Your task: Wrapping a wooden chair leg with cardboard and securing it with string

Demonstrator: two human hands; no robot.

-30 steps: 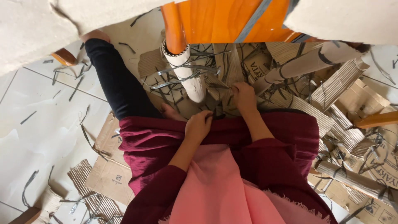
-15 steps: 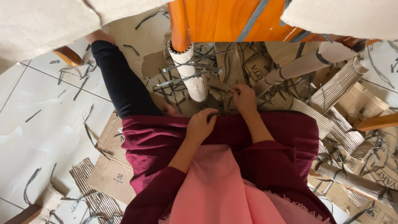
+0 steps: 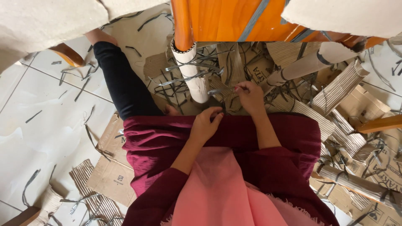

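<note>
The right hand [image 3: 250,97] pinches a thin grey strip [image 3: 222,91] taut just beside the cardboard-wrapped furniture leg [image 3: 193,75], as if to steady it, while the left hand [image 3: 206,124], fingers curled, seems to grip its near end above the maroon lap.

Seated on flattened cardboard [image 3: 111,175], a person works before a chair leg [image 3: 190,62]; cardboard rolls [image 3: 310,65] lie right, strips [image 3: 31,182] scattered left, apparently plastic.
</note>
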